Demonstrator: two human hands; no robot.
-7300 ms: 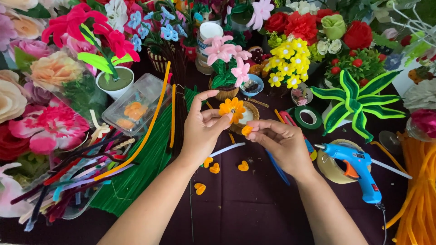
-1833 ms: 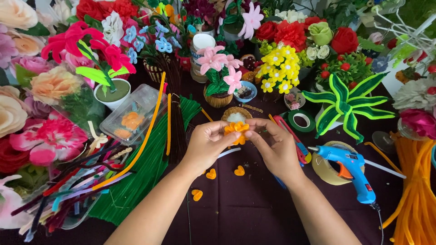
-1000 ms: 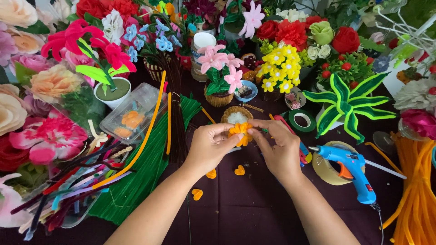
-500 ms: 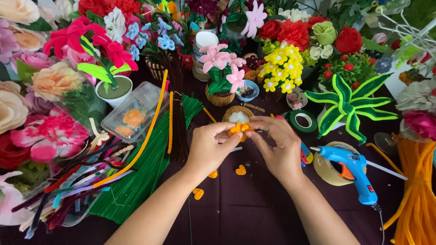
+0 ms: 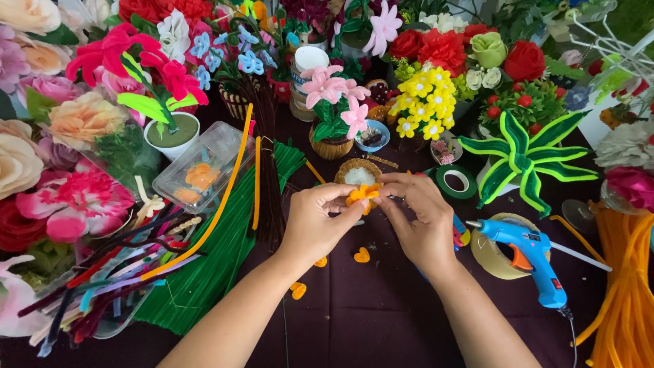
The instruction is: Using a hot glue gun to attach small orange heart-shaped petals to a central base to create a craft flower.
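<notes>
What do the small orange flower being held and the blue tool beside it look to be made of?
The orange flower, pinched between left hand and right hand, looks like fuzzy pipe cleaner bent into petal loops: matte, soft-edged, matching the loose orange petal loops on the dark cloth. The blue glue gun looks like smooth moulded plastic with a slight sheen and an orange trigger.

Orange flower [image 5: 363,193] mostly covered by fingertips of left hand [image 5: 315,221] and right hand [image 5: 419,221]; stem not visible. Orange pipe-cleaner bundle [image 5: 623,286] cut by right edge. Contents of clear plastic box [image 5: 204,174] blurred.
</notes>
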